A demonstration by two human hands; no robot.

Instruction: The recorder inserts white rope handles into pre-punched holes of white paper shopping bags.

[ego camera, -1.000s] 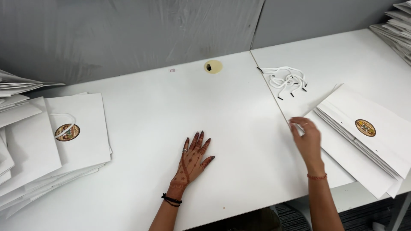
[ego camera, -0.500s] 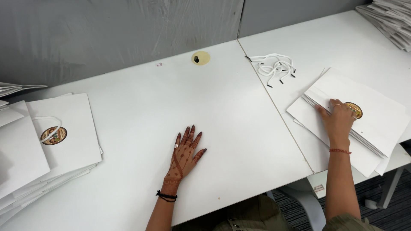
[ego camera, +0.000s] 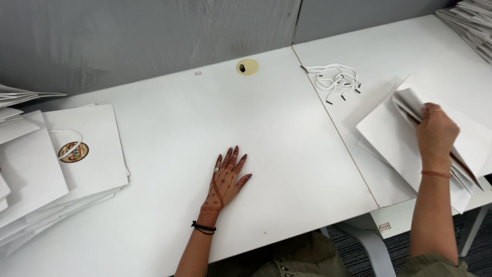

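My left hand point(ego camera: 227, 178) lies flat and palm down on the white table point(ego camera: 169, 128), fingers spread, holding nothing. My right hand point(ego camera: 435, 133) grips the top flat white paper bag point(ego camera: 392, 133) of a stack at the right and lifts its near edge, so the bag tilts up off the pile. The bags under it point(ego camera: 464, 190) stay flat. A bundle of white cord handles with black tips point(ego camera: 335, 79) lies beyond that stack.
At the left lies a pile of finished white bags point(ego camera: 87, 154) with a round emblem and cord handle. A cable hole point(ego camera: 247, 66) sits at the table's far edge. More stacked white sheets point(ego camera: 469, 23) fill the far right corner. A grey wall stands behind.
My right hand went from the stack's left edge onto the top bag, closed on it and raised it. The left hand stayed flat in place. The view shifted right.
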